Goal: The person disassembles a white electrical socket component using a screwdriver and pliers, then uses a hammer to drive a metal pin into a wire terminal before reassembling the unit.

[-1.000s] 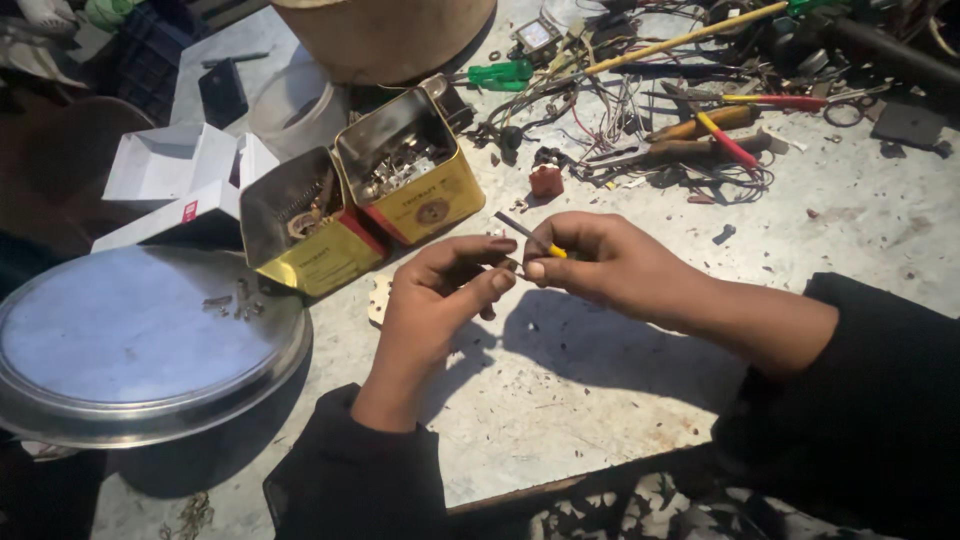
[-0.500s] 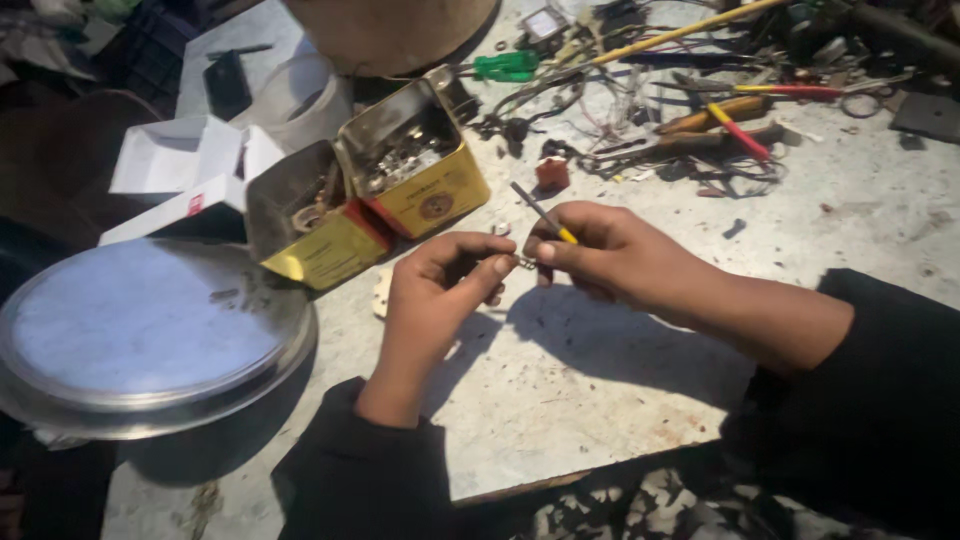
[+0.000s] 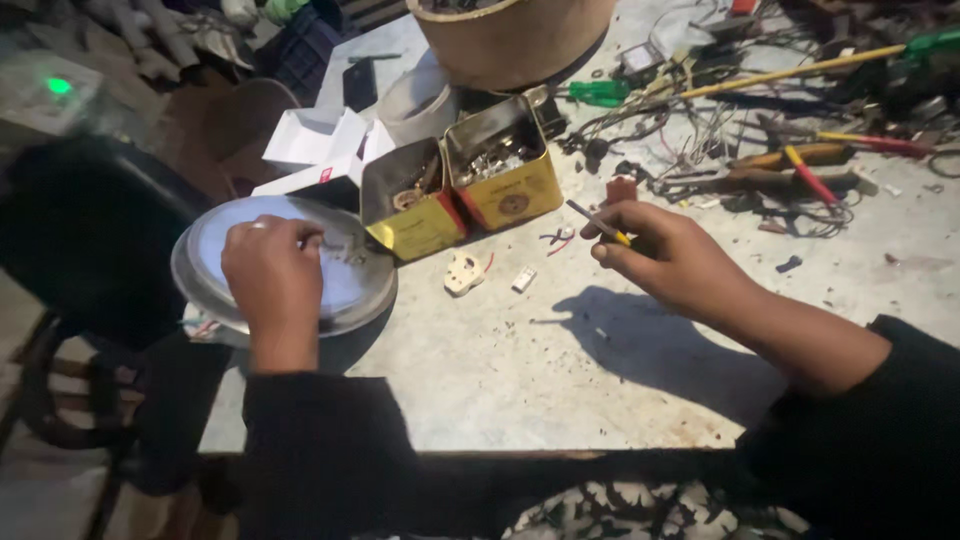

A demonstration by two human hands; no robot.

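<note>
A: Small screwdriver point(image 3: 600, 222) — where is it kept?

B: It is held in the right hand point(image 3: 670, 255), pinched between thumb and fingers. It is kept above the desk point(image 3: 560, 370), just right of the two open yellow tins point(image 3: 500, 190).

A: And the left hand point(image 3: 270, 270)?

B: It is curled over the round metal plate point(image 3: 350, 290) at the left edge of the desk. Its fingertips are pointed down at some tiny bits there. Whether a bit is pinched cannot be told.

A: What is seen between the hands?

B: A white plug piece point(image 3: 463, 272) and a little white block point(image 3: 523, 279) are laid on the desk, near the tins. They are not touched by either hand.

A: How much looks done?

B: The plug piece seems to be taken apart, and nothing is being screwed yet. It looks like about the middle of the work.

A: What is at the far right?

B: Pliers and wires point(image 3: 800, 170) are piled there.
</note>
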